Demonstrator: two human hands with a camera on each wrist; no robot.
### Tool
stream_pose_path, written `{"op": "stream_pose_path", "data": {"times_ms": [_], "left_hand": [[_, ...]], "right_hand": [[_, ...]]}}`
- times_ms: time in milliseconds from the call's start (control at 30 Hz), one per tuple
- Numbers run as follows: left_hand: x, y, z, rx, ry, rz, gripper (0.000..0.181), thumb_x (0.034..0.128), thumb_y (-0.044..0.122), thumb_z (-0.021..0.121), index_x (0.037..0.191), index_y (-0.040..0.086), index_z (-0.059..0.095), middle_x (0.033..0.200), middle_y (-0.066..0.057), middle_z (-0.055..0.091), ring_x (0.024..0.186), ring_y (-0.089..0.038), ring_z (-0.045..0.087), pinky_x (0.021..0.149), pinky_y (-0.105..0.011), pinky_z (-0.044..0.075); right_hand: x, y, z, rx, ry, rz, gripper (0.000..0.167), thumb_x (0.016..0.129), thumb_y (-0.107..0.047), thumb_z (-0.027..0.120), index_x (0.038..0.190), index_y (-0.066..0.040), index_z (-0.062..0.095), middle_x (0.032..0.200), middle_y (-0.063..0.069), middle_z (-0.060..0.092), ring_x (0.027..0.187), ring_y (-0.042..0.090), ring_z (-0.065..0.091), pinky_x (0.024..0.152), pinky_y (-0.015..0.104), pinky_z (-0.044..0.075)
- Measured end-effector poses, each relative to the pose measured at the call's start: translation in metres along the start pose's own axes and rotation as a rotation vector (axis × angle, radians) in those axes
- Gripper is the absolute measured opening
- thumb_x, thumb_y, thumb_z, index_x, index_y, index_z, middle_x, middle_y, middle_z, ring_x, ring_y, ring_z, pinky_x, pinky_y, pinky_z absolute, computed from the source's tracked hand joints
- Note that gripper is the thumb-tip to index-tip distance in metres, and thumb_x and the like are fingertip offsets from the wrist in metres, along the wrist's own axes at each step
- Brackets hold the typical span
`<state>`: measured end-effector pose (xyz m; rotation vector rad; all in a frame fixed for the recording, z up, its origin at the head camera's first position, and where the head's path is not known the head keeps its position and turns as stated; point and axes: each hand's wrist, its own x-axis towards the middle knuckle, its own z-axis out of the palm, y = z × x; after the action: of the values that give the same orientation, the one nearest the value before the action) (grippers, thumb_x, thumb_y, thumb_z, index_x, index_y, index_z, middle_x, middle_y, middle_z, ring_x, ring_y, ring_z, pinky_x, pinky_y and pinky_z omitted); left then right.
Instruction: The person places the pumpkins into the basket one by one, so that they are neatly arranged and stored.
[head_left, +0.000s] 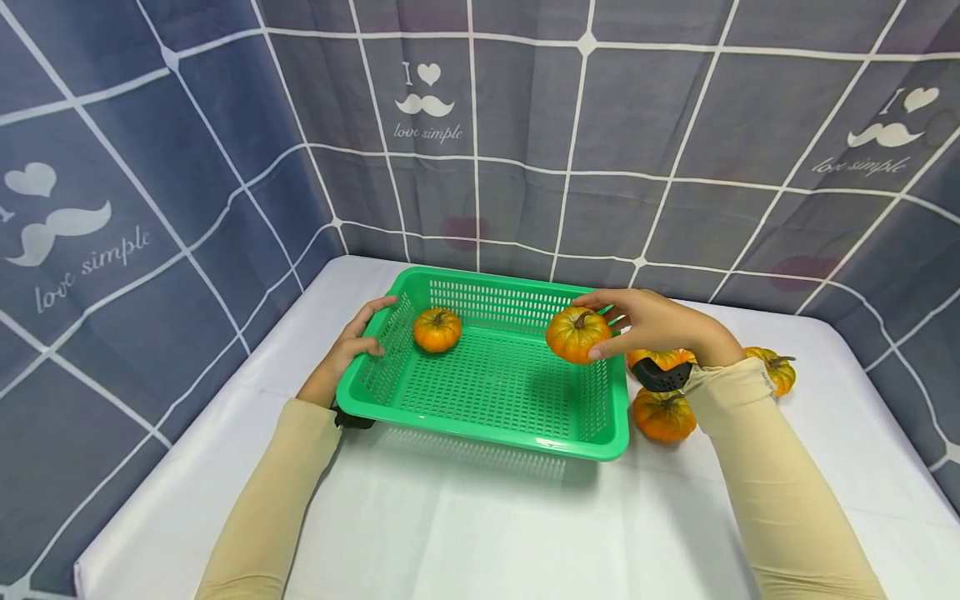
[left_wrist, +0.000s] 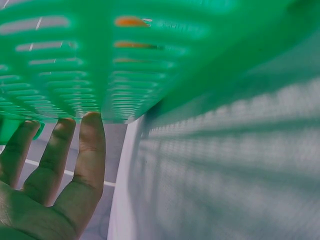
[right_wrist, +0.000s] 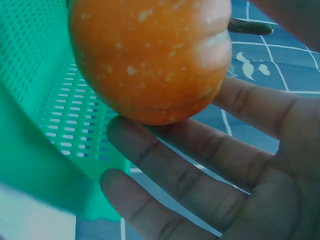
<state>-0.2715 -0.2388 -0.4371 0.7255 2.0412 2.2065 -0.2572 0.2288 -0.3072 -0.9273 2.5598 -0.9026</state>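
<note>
A green plastic basket [head_left: 480, 431] with slotted walls stands on the white-covered table. My left hand [head_left: 352, 342] holds its left rim, thumb over the edge; in the left wrist view several fingers [left_wrist: 90, 145] touch the slotted wall from outside. One small orange pumpkin [head_left: 437, 330] sits inside at the left end. Above the basket's right end my right hand [head_left: 637, 321] grips another pumpkin [head_left: 576, 336] between thumb and fingers. In the right wrist view this pumpkin [right_wrist: 150, 60] is seen from close by, with the fingers under and beside it.
Right of the basket lie three more pumpkins: one near the front [head_left: 665, 417], one partly hidden behind my right wrist [head_left: 660, 358], and a yellow-green one [head_left: 772, 371] beyond the sleeve. A grey checked curtain [head_left: 525, 108] hangs behind the table [head_left: 480, 533] and along its sides.
</note>
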Motion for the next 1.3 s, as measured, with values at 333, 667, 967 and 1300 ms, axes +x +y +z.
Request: {"op": "stream_pose_path", "data": {"times_ms": [333,667,967,1300], "left_hand": [[0.001,-0.002,-0.001,0.018,-0.021,0.046,0.082,0.0736,-0.011,0.048,0.153,0.009,0.054,0.145,0.002,0.057,0.116,-0.013,0.058,0.089,-0.021,0.05],[-0.001,0.0,0.0,0.013,0.005,0.013,0.083,0.0731,-0.01,0.048,0.153,0.011,0.054,0.15,0.0,0.053,0.116,-0.013,0.057,0.089,-0.021,0.05],[0.0,0.003,0.002,0.051,0.023,-0.06,0.087,0.0746,-0.009,0.047,0.161,-0.003,0.039,0.166,-0.024,0.035,0.119,-0.014,0.055,0.089,-0.021,0.05],[-0.003,0.004,0.001,0.006,0.02,-0.105,0.086,0.076,-0.008,0.046,0.158,0.016,0.049,0.158,-0.017,0.042,0.115,-0.017,0.056,0.085,-0.024,0.052]], "right_hand": [[0.028,0.0,0.002,0.007,-0.03,0.005,0.073,0.09,-0.017,0.088,0.153,0.001,0.057,0.146,0.025,0.06,0.123,0.042,0.065,0.103,0.055,0.055],[0.057,0.008,0.016,-0.01,-0.017,0.018,0.072,0.089,-0.018,0.09,0.151,-0.002,0.059,0.145,0.026,0.062,0.121,0.045,0.066,0.103,0.056,0.054],[0.073,0.008,0.03,0.035,-0.015,0.064,0.074,0.089,-0.019,0.09,0.153,-0.002,0.057,0.145,0.026,0.061,0.123,0.043,0.065,0.103,0.054,0.053],[0.093,0.006,0.038,0.056,-0.051,0.102,0.077,0.089,-0.019,0.089,0.156,-0.003,0.055,0.147,0.028,0.058,0.127,0.043,0.064,0.107,0.054,0.052]]}}
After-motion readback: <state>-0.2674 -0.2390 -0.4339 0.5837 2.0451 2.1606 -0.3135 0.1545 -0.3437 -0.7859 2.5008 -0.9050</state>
